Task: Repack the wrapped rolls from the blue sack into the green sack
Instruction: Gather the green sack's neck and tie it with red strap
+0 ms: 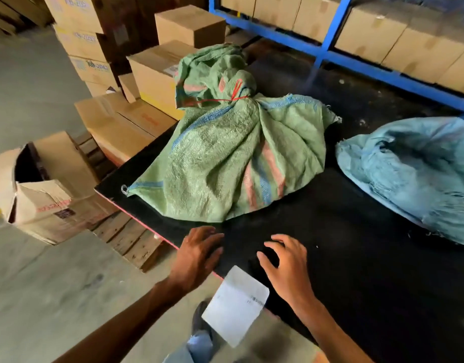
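The black bench [343,258] carries two woven sacks. The green sack [233,158] lies at about 12 o'clock from the person, bulging and full, its neck gathered and bound with a red tie [236,94]; the loose mouth stands crumpled above the knot, and red and blue stripes run across the fabric. The blue sack [419,179] lies at about 2 o'clock, near the green sack but not touching it, slumped and creased, running out of view at the right edge. No wrapped rolls can be seen; what either sack contains cannot be told. The left hand [196,254] is at 11 o'clock over the near bench edge, fingers extended and gripping nothing, just short of the green sack's lower hem. The right hand [284,265] is at 12 o'clock beside it, fingers spread and loosely bent over the bench surface, also gripping nothing; whether either hand rests on the bench or hangs just above it cannot be told. The two hands are apart. A white card [234,305] hangs in front of the person's body at 6 o'clock, between the forearms. Cardboard boxes [157,72] are stacked on the floor from 9 to 11 o'clock, one torn open [45,189], beside a wooden pallet [128,238]. A blue shelf rack [327,32] holding more cartons stands at 1 o'clock behind the bench.
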The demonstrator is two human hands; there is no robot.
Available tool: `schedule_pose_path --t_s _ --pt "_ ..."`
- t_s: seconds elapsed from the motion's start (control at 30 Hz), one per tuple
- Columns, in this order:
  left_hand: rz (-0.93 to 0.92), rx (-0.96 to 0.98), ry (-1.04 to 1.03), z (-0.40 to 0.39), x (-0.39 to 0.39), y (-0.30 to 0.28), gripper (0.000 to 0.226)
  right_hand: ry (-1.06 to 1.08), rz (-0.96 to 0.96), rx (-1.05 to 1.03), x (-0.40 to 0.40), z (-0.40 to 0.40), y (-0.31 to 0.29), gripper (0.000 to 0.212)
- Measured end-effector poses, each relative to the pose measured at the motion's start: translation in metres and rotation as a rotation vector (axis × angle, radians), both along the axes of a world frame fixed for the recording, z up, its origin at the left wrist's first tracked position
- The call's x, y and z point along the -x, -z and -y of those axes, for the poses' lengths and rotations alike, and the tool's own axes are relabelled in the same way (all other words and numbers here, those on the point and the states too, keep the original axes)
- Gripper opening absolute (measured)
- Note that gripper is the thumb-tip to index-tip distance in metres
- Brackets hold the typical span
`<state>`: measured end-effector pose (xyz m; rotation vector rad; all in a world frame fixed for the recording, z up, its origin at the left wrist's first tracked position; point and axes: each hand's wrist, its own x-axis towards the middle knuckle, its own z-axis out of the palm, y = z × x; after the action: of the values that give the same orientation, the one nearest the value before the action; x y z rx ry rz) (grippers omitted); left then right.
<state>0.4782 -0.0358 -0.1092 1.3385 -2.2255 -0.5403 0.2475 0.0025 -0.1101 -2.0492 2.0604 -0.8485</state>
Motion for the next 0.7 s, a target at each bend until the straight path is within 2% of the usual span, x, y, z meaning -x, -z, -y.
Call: schedule_pose_path --t_s 0.1,0.17,0.23,0.37,0.53,0.63,0.7 --pt "0.101 -0.173 -0.015 -0.036 0.015 0.01 0.051 0.096 -0.048 -0.085 0.001 -0.053 0.023 0.042" --pt "0.162 -0.255 -0.052 -0.056 0.024 0.014 0.047 0.15 -0.066 -0.139 -0.001 -0.079 0.032 0.044" --pt "0.208 -0.266 -0.074 -0.069 0.032 0.015 0.047 0.171 -0.042 -0.176 -0.005 -0.092 0.039 0.042" --pt "0.212 -0.282 -0.167 -0.068 0.043 0.013 0.047 0.205 0.075 -0.208 -0.015 -0.09 0.037 0.02" --pt "0.189 -0.295 -0.227 -0.061 0.053 0.015 0.045 0.193 0.095 -0.162 -0.025 -0.078 0.028 0.013" --pt "0.084 -0.343 -0.248 -0.06 0.052 0.014 0.042 0.139 0.373 -0.134 -0.031 -0.082 0.022 0.004" --pt "-0.103 -0.405 -0.254 -0.057 0.046 0.012 0.036 0.102 0.607 -0.119 -0.037 -0.091 0.008 0.006"
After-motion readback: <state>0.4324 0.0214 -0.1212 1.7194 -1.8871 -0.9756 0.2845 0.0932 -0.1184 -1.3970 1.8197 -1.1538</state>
